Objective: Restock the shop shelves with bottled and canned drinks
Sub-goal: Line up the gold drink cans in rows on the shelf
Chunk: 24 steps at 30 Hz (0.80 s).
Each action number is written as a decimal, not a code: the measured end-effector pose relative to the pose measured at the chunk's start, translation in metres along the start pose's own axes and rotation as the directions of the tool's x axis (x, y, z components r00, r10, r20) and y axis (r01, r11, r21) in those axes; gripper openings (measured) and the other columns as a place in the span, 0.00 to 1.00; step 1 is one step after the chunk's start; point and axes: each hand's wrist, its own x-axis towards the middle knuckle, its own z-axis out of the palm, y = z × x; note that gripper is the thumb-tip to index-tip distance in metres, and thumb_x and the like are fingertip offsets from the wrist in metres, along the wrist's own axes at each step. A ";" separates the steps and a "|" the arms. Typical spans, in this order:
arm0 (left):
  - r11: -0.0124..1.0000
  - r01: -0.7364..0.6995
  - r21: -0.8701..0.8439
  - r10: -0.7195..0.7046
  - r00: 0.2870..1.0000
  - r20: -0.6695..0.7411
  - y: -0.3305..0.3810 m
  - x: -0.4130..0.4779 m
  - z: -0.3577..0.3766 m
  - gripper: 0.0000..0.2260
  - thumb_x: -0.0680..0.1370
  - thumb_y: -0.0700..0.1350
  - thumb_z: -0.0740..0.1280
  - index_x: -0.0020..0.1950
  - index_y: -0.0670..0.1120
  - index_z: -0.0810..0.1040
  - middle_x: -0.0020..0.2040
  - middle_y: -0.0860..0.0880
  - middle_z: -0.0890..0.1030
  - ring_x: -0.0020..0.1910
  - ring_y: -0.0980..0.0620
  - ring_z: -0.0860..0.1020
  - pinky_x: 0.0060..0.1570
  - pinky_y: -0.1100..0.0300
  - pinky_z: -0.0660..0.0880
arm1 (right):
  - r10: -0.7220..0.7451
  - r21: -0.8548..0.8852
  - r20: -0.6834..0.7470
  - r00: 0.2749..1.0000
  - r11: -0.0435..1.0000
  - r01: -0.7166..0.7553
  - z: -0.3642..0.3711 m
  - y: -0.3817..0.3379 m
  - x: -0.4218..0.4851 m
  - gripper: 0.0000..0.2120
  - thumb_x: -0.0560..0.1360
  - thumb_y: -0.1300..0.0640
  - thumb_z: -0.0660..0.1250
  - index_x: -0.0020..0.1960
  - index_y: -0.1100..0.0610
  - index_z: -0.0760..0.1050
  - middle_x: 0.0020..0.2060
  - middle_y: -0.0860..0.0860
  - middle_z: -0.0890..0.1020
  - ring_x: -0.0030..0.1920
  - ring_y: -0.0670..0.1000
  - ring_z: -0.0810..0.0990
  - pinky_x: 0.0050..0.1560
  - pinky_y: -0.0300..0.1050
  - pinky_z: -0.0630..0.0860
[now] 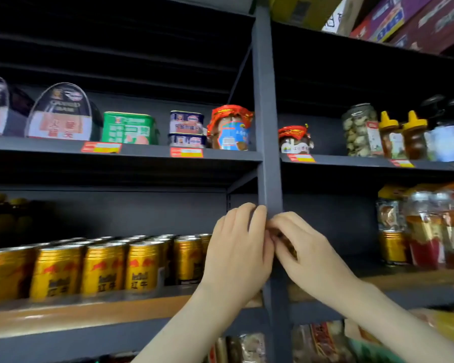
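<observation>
Left hand (236,247) and right hand (309,250) meet at the shelf post (266,127), the right pinching a small brown thing (286,241), the left's hold unclear, beside gold cans (102,265) along the shelf edge; seemingly between placements, next needing another can.

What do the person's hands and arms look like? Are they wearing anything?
The left hand and the right hand are bare: no gloves, and no rings show. The left forearm and right forearm are bare too, with no sleeves, watch or bracelet in view.
</observation>
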 end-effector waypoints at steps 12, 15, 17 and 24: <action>0.869 0.222 0.442 -0.452 0.720 0.527 0.076 0.060 0.165 0.32 0.80 0.51 0.62 0.78 0.49 0.47 0.78 0.40 0.49 0.76 0.38 0.54 0.70 0.43 0.60 | 0.128 -0.053 0.367 0.921 0.992 -0.117 -0.019 0.197 -0.009 0.30 0.80 0.55 0.62 0.77 0.46 0.52 0.73 0.46 0.60 0.70 0.47 0.66 0.59 0.38 0.70; 0.736 0.285 0.614 -0.672 0.414 0.614 0.053 0.067 0.192 0.41 0.79 0.54 0.65 0.78 0.54 0.36 0.78 0.43 0.35 0.77 0.36 0.42 0.72 0.37 0.52 | 0.121 -0.071 0.469 0.875 0.993 -0.100 0.003 0.228 0.001 0.35 0.80 0.57 0.63 0.78 0.46 0.45 0.77 0.49 0.52 0.77 0.53 0.54 0.67 0.46 0.68; 0.660 0.309 0.685 -0.751 0.282 0.597 0.041 0.067 0.204 0.43 0.79 0.52 0.66 0.77 0.54 0.33 0.78 0.43 0.34 0.76 0.34 0.42 0.71 0.36 0.52 | 0.098 -0.075 0.535 0.839 0.995 -0.068 0.019 0.243 0.008 0.38 0.79 0.57 0.64 0.78 0.47 0.41 0.78 0.49 0.48 0.77 0.55 0.48 0.70 0.51 0.66; 0.740 0.255 0.623 -0.672 0.237 0.701 0.034 0.061 0.206 0.34 0.80 0.43 0.63 0.78 0.42 0.45 0.78 0.38 0.47 0.75 0.36 0.56 0.71 0.45 0.63 | 0.035 0.007 0.720 0.693 0.998 -0.057 0.062 0.256 0.026 0.47 0.77 0.55 0.67 0.76 0.41 0.32 0.78 0.46 0.37 0.77 0.57 0.38 0.74 0.59 0.57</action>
